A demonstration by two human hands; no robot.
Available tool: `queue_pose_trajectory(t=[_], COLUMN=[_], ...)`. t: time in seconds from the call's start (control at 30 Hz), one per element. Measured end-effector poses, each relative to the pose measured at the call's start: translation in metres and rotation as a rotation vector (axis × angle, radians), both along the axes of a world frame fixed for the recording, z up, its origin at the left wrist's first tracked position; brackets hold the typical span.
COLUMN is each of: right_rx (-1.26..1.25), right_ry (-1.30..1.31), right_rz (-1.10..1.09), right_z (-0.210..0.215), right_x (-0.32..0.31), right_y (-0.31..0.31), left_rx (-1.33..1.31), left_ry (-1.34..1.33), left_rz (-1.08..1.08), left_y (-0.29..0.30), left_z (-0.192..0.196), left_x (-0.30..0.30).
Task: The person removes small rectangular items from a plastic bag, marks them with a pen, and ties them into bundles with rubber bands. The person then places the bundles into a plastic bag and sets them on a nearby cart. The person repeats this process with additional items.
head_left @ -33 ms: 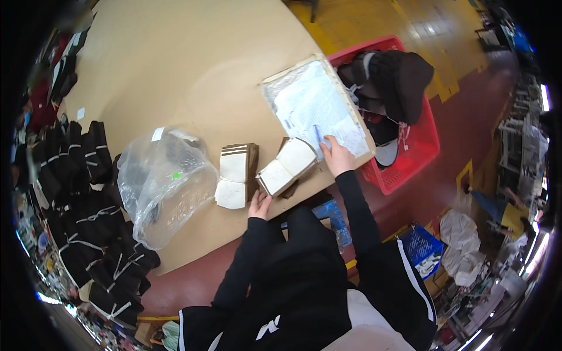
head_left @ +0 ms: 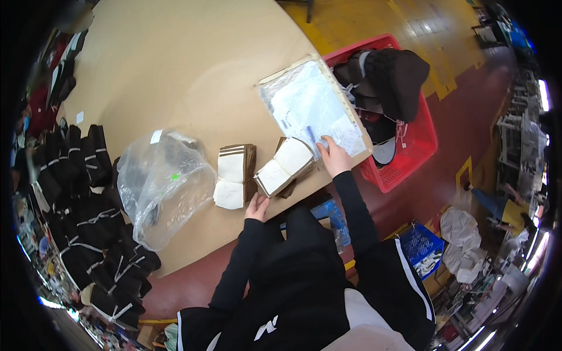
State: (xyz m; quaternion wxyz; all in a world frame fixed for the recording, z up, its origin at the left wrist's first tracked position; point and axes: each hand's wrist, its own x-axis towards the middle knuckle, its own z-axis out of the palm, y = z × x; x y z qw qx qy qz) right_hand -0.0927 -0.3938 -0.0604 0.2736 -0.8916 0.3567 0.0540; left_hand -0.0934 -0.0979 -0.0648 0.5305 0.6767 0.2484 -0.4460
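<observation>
head view: i'm seeing the tied white-topped bundle (head_left: 285,165) slanting up-right from the nearer left hand (head_left: 257,208) toward the right hand (head_left: 336,158), both grips unclear.

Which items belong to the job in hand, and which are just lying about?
Likely in the job:
angled banded stack, near left hand and right hand
straighter banded stack
papers

Seemingly lying about:
clear plastic bag
red crate
blue basket
dark tied bundles
</observation>
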Motion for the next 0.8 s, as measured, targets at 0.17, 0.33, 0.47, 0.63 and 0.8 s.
queue_pose_trajectory(t=[0.17,0.33,0.47,0.63,0.8], right_rx=[0.111,0.119,0.282,0.352,0.19], right_ry=[-0.17,-0.429,-0.482,-0.315,0.035], right_rz=[-0.247,-0.558,-0.731,-0.671,-0.456], right_z=[0.022,-0.003,-0.021,-0.123,-0.212], right_x=[-0.03,-0.091,-0.105,-0.092,-0.055], right_y=[-0.003,-0.05,-0.117,-0.21,-0.256], left_rx=[-0.183,0.233,0.446,0.448,0.65], left_ry=[-0.215,-1.074,-0.999,-0.774,-0.778], left_rz=[-0.1,-0.311,-0.541,-0.561,-0.507], left_y=[0.028,0.02,0.029,0.008,-0.019], left_z=[0.026,0.038,0.0,-0.011,0.011], left_x=[0.027,0.076,0.118,0.142,0.129])
